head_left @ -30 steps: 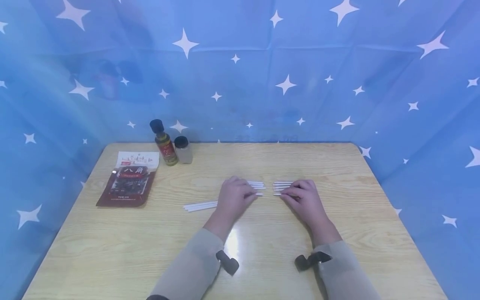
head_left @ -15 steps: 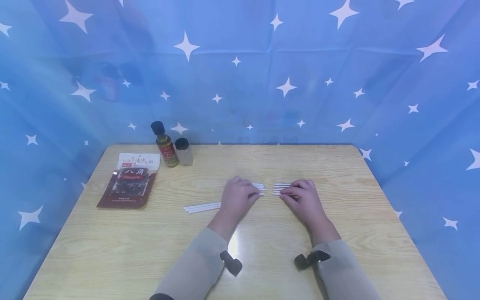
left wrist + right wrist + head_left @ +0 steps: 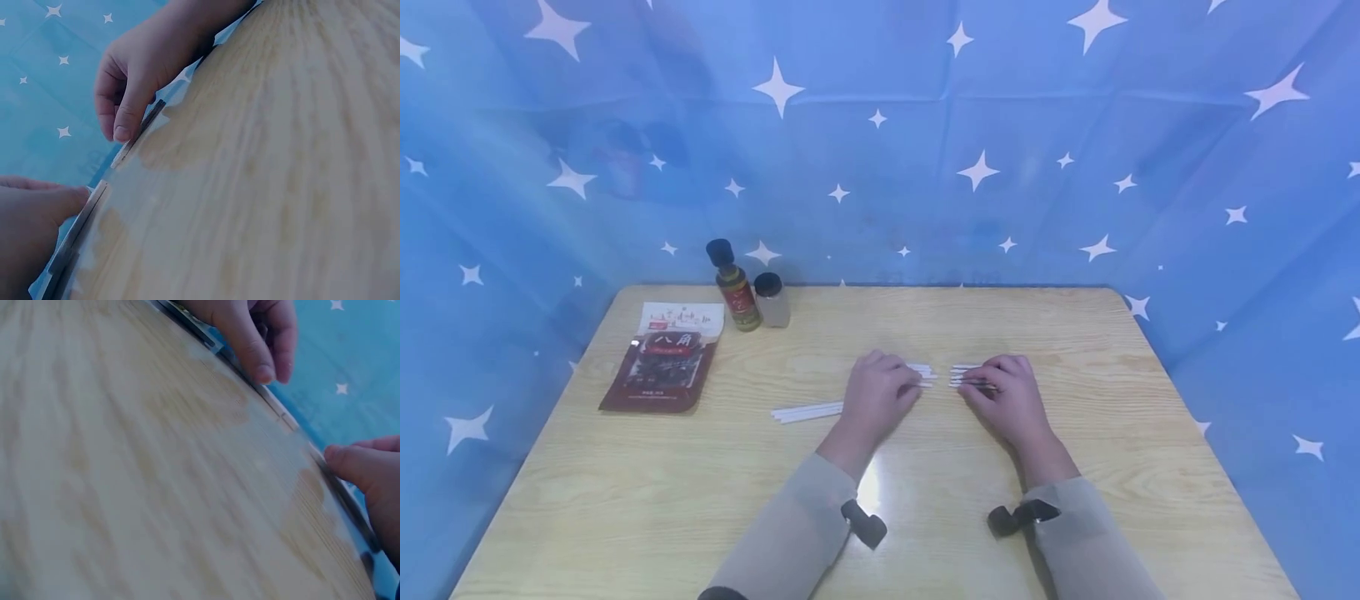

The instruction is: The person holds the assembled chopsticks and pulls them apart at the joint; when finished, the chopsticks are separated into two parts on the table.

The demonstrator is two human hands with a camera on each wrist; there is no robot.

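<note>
My left hand (image 3: 874, 393) bends over a row of thin white sticks (image 3: 922, 369), whose right ends show past the fingertips. Thumb and fingertips pinch the nearest stick (image 3: 94, 195) of that row, as the left wrist view shows from low over the table. Facing it across a small gap, my right hand (image 3: 1009, 398) covers most of a second row of white sticks (image 3: 963, 372). Its thumb and fingers pinch the near stick (image 3: 344, 495) there. How far the sticks run beneath the hands is hidden.
More white sticks (image 3: 807, 412) lie together left of my left wrist. At the back left of the wooden table (image 3: 625, 492) stand a dark-capped bottle (image 3: 739, 298) and a small black-lidded jar (image 3: 773, 303), beside a brown and white packet (image 3: 662, 362). A starry blue cloth (image 3: 895, 167) hangs behind.
The near stick in each row has shifted slightly away from me, closer to the sticks behind it. My left hand has slid a little to the right; the right has barely moved.
</note>
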